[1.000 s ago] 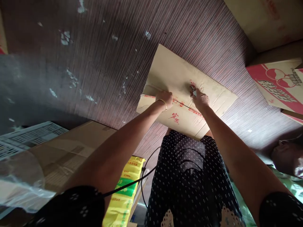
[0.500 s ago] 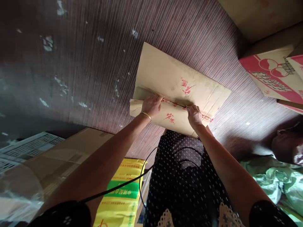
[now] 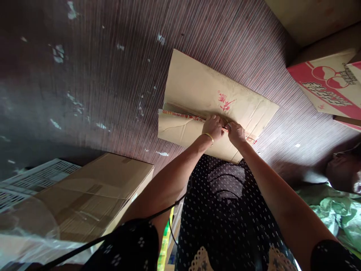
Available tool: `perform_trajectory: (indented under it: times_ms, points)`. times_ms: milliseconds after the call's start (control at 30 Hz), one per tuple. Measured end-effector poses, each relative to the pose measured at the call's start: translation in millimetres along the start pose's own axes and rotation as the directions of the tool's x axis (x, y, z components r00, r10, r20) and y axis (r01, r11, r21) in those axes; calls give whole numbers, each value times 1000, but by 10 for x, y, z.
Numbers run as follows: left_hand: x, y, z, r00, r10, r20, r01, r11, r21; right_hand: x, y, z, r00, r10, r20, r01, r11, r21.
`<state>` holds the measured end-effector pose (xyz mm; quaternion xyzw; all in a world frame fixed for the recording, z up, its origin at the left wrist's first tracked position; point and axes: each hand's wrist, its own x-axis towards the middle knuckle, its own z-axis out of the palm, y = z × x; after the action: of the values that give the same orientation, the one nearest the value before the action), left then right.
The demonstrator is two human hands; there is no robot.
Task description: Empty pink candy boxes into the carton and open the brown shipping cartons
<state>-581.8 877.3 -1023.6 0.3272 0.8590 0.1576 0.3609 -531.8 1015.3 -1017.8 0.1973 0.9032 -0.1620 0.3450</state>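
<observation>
Head view: where left hand (image 3: pixel 213 127) and right hand (image 3: pixel 236 133) adjoin, fingers curled, pinch indeterminable, one red-lettered cardboard carton (image 3: pixel 197 82), seam (image 3: pixel 180 114) at fingertips, before black patterned garment (image 3: pixel 220 229), over dark striped floor (image 3: pixel 121 82).

Your left hand (image 3: pixel 213 128), gold bracelet (image 3: pixel 209 137) at its wrist, your right hand (image 3: pixel 236 134) just beside it, both on one tan carton (image 3: pixel 197 82), striped brown floor (image 3: pixel 113 79) beneath, red-fronted box (image 3: pixel 318 88) rightward, white slatted crate (image 3: pixel 42 177) leftward.

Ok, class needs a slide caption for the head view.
Left hand and right hand close together on a red-printed cardboard box.
</observation>
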Motion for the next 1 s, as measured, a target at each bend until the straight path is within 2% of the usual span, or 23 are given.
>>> perform_trajectory:
  times_ms: [167,267,333,400,533,600,667,733,800,833,900,933,967,1000]
  points:
    - [74,75,-36,997,15,81,-17,999,30,157,64,-126,997,69,35,-71,997,37]
    - [109,117,-50,991,-6,133,14,998,-55,198,82,-142,997,63,46,-65,997,45]
    - [3,187,-73,987,-31,157,48,993,-105,205,82,-139,996,64,58,-67,996,57]
    - [-320,296,-85,987,-58,150,76,990,-121,220,69,-127,994,79,70,-84,993,78]
    - [-1466,538,-22,982,-104,159,127,982,-138,286,39,-105,990,138,27,-140,979,147]
    - [-1957,606,66,967,-132,218,172,969,-178,256,72,-108,985,172,30,-174,944,280]
    - [-2232,615,203,944,-128,305,230,916,-328,86,171,-101,979,191,69,-201,859,471]
    - [-2329,573,379,924,-123,361,317,774,-548,-264,332,-39,968,245,55,-223,740,635]
    - [-2333,495,562,898,-233,374,440,520,-732,-734,504,109,927,376,-8,-249,631,735]
    - [-2313,445,638,852,-343,395,505,346,-791,-965,575,207,893,449,-27,-272,587,763]
    - [-2206,333,727,699,-519,492,569,-13,-822,-1299,683,398,822,568,-41,-312,510,801]
    - [-2103,280,731,634,-552,542,570,-140,-810,-1367,728,469,790,611,-52,-323,487,811]
    - [-1959,234,706,597,-563,571,563,-213,-798,-1359,775,514,760,646,-68,-325,469,822]
    - [-1774,200,657,590,-568,574,545,-244,-802,-1282,828,532,737,670,-90,-318,461,829]
